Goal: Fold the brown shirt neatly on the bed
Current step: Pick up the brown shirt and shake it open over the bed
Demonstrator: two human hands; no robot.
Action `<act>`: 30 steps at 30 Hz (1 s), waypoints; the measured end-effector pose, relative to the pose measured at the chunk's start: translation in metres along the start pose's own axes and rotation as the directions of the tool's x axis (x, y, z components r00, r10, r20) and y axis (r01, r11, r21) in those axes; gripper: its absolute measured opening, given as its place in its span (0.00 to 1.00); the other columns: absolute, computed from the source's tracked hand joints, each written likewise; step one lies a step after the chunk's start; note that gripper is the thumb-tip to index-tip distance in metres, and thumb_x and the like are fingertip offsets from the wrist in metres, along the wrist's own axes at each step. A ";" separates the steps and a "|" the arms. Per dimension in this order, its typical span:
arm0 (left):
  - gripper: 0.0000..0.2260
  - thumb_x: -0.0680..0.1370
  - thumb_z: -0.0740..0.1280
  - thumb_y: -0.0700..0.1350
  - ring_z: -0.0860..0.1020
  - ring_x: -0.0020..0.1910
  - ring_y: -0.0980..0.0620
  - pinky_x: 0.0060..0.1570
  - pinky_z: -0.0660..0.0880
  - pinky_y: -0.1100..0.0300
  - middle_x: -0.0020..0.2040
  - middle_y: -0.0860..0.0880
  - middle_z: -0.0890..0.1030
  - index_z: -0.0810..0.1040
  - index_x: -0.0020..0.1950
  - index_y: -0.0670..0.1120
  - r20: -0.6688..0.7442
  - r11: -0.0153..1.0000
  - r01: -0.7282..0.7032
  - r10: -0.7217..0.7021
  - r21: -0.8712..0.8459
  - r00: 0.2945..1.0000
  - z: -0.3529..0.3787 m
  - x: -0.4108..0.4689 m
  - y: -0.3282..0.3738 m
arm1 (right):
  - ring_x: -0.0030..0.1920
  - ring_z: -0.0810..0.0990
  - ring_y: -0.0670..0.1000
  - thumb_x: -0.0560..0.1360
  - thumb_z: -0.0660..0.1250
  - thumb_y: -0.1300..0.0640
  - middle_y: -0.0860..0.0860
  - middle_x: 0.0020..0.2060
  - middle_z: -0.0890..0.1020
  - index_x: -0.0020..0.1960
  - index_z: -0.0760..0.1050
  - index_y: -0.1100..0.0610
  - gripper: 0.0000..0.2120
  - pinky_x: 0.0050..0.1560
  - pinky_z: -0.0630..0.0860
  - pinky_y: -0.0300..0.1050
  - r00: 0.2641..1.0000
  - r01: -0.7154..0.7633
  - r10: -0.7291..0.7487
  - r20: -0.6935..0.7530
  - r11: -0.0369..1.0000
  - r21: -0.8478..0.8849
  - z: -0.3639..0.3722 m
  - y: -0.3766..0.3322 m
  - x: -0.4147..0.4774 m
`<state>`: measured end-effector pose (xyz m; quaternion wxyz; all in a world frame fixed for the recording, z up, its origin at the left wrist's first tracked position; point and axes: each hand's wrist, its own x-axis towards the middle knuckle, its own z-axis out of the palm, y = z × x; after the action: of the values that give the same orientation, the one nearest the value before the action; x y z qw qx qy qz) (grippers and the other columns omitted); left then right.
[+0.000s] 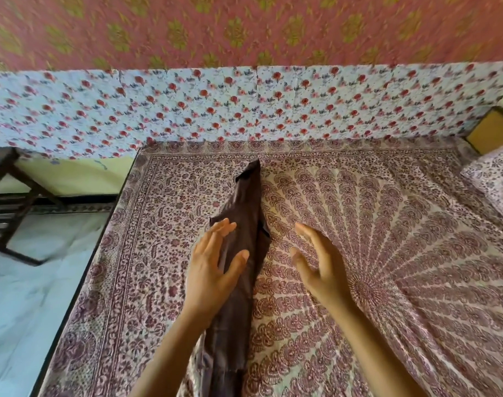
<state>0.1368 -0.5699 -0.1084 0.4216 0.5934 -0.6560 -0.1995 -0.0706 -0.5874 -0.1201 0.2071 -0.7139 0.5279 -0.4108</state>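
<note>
Brown shirt, folded into a long narrow strip, lies on the bed, whose maroon patterned sheet runs up to a floral cloth along the wall. The left hand is open, fingers spread, over the shirt's left edge. The right hand is open just beside the shirt, gripping nothing.

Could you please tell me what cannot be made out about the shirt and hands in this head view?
- Long, narrow brown cloth shirt: its near end is cut off by the bottom edge.
- Left hand: covers part of the shirt; contact beneath is hidden.
- Right hand: whether it touches the patterned bedsheet cannot be told.
</note>
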 end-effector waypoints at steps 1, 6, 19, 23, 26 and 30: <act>0.23 0.73 0.62 0.59 0.71 0.65 0.54 0.61 0.71 0.53 0.65 0.53 0.74 0.73 0.64 0.50 0.011 1.000 0.010 -0.010 0.013 1.000 0.004 0.006 -0.006 | 0.62 0.73 0.42 0.75 0.59 0.45 0.48 0.62 0.76 0.67 0.68 0.54 0.23 0.63 0.70 0.40 1.000 -0.011 0.011 0.000 1.000 -0.006 0.004 0.008 0.008; 0.23 0.72 0.60 0.61 0.72 0.64 0.55 0.58 0.71 0.56 0.65 0.55 0.73 0.74 0.63 0.52 0.093 0.995 0.082 -0.087 0.053 0.992 0.039 0.050 -0.048 | 0.62 0.74 0.44 0.75 0.59 0.45 0.49 0.62 0.76 0.66 0.69 0.57 0.24 0.63 0.71 0.41 0.997 -0.055 0.056 0.044 0.998 -0.026 0.035 0.060 0.056; 0.14 0.75 0.66 0.51 0.79 0.47 0.49 0.43 0.72 0.59 0.53 0.49 0.81 0.78 0.59 0.48 0.195 0.930 0.332 -0.359 0.160 0.913 0.214 0.239 -0.210 | 0.57 0.72 0.42 0.74 0.58 0.47 0.48 0.58 0.78 0.64 0.72 0.57 0.23 0.57 0.70 0.39 0.979 -0.189 0.191 0.069 0.981 -0.034 0.141 0.249 0.192; 0.12 0.76 0.67 0.47 0.80 0.51 0.47 0.46 0.71 0.58 0.53 0.46 0.82 0.79 0.58 0.47 0.096 0.852 0.505 -0.519 0.138 0.849 0.274 0.275 -0.251 | 0.57 0.72 0.42 0.73 0.57 0.46 0.51 0.59 0.79 0.65 0.71 0.58 0.25 0.57 0.67 0.35 0.966 -0.234 0.234 0.112 0.972 -0.014 0.171 0.294 0.209; 0.13 0.77 0.64 0.48 0.79 0.53 0.44 0.43 0.68 0.59 0.54 0.45 0.82 0.78 0.59 0.46 -0.011 0.807 0.557 -0.566 0.195 0.824 0.310 0.308 -0.277 | 0.58 0.74 0.42 0.74 0.61 0.50 0.50 0.59 0.78 0.66 0.70 0.56 0.22 0.59 0.69 0.40 0.949 -0.278 0.275 0.152 0.961 -0.002 0.188 0.319 0.216; 0.21 0.76 0.65 0.56 0.74 0.60 0.42 0.51 0.70 0.53 0.60 0.42 0.76 0.72 0.63 0.44 -0.020 0.755 0.591 -0.612 0.284 0.791 0.346 0.344 -0.308 | 0.62 0.71 0.41 0.74 0.61 0.53 0.48 0.63 0.75 0.68 0.67 0.54 0.23 0.64 0.66 0.42 0.925 -0.334 0.328 0.189 0.943 -0.002 0.204 0.342 0.216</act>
<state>0.0724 -1.0448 -0.4299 0.2236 0.8174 -0.4669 -0.2529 -0.0833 -0.9370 -0.4076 0.3330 -0.6468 0.6126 -0.3091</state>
